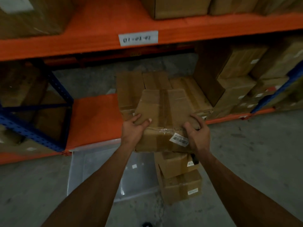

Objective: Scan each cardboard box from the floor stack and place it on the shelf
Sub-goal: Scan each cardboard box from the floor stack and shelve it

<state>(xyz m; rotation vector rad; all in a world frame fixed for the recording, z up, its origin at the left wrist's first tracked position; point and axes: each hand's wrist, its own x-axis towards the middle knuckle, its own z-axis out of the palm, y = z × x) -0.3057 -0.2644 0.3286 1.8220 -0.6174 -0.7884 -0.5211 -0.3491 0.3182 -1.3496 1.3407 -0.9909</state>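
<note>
Head view looks down at two bare forearms reaching toward a low orange shelf (95,118). Both hands grip one taped cardboard box (165,112) at its near corners: the left hand (133,126) curls over the near left corner with its thumb lying on the top face, and the right hand (197,130) wraps the near right corner with its fingers bent over the top edge. The box is held tilted, its far end over other boxes (147,82) that already lie flat on the shelf, its near end out over the floor (254,153). A white barcode label (179,139) sits on the near face, just beside the right hand, under a strip of clear tape. Directly below the held box, a floor stack (178,176) of two similar labelled boxes stands on the concrete, touching a clear plastic sheet (98,174) spread at its left. To the right on the shelf, more cartons (237,82) with small white labels are piled. An upper orange beam (65,45) crosses the top and bears a white location tag (138,38) whose print is blurred. A blue perforated upright (60,89) stands at the left.
</note>
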